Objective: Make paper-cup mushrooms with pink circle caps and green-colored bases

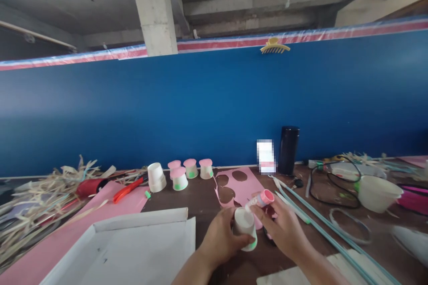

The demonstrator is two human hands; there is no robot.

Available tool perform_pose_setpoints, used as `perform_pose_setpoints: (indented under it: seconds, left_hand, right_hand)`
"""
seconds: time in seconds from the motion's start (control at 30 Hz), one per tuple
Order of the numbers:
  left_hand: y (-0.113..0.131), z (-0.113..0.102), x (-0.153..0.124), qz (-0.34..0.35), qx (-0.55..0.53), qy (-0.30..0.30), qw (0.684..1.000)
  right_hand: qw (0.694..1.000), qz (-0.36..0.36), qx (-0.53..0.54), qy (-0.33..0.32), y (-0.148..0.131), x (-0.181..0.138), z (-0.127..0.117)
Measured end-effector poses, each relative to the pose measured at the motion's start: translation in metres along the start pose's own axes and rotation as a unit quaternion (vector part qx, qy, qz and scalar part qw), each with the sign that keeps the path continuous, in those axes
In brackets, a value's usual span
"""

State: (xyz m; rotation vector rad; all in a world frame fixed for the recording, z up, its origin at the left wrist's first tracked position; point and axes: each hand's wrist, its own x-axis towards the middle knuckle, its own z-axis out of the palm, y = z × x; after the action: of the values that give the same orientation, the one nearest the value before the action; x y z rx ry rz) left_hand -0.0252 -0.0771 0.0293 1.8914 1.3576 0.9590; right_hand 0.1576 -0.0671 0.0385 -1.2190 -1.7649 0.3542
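Observation:
My left hand [219, 238] is wrapped round an upturned white paper cup [245, 228] with a green dot near its rim. My right hand [284, 229] pinches a small glue bottle [260, 200] with a pink cap, its nozzle pointing down at the cup's base. Behind them lies a pink paper sheet [234, 187] with round holes cut out. Several upturned cups with pink round tops [190, 169] stand further back, beside a stack of plain white cups [156, 177].
A white cardboard tray [133, 245] lies front left on pink paper, with red scissors [127, 189] and dry straw [40, 200] beyond. A black flask [288, 150] stands by the blue wall. Right: a white bowl [377, 192], black cable [334, 187], green straws [310, 216].

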Motion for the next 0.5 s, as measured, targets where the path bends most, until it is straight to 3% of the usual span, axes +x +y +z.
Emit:
perform_pose_setpoints:
  seconds: [0.27, 0.43, 0.5]
  left_hand:
    - [-0.0011, 0.0010, 0.0008, -0.009, 0.001, -0.010, 1.000]
    - [0.0003, 0.0007, 0.0009, -0.011, 0.004, -0.014, 1.000]
    - [0.0014, 0.0008, 0.0008, -0.012, 0.006, -0.011, 1.000]
  right_hand:
    - [1.000, -0.027, 0.009, 0.009, 0.0018, 0.0069, 0.0075]
    - [1.000, -0.004, 0.021, 0.009, -0.0028, 0.0068, 0.0096]
    - [0.995, 0.049, 0.084, 0.031, -0.0047, 0.0082, 0.0079]
